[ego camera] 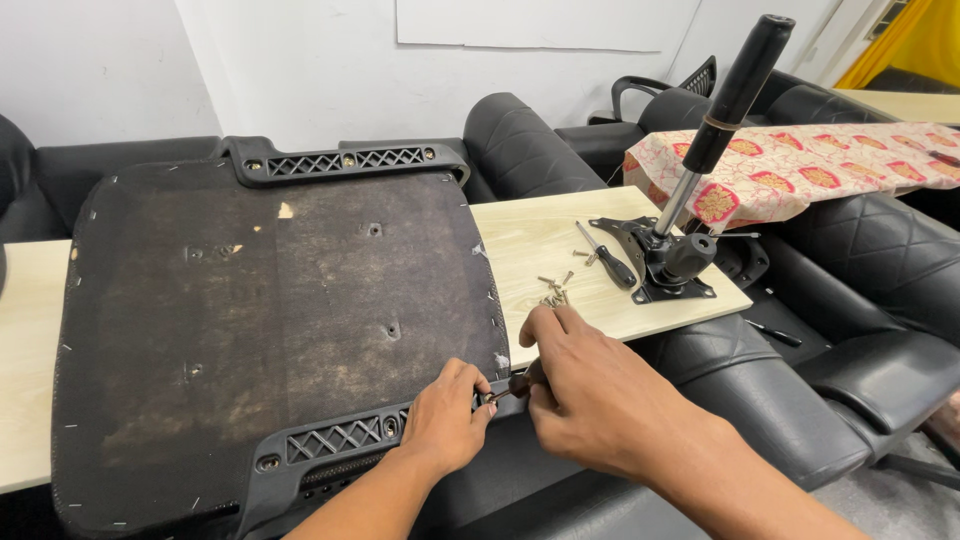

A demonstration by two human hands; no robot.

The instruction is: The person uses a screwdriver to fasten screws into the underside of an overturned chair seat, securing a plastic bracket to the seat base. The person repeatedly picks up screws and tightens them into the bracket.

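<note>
On fuzzy seat base, hands grip screwdriver.

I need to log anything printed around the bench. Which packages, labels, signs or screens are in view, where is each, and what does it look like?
Sheet on the wall: top centre, behind the sofa; flat pale rectangle, nothing legible on it.
Packages, labels, screens: none in view.
Patterned cloth: right, draped over the sofa arm; cream with red and gold motifs, not a sign.
</note>
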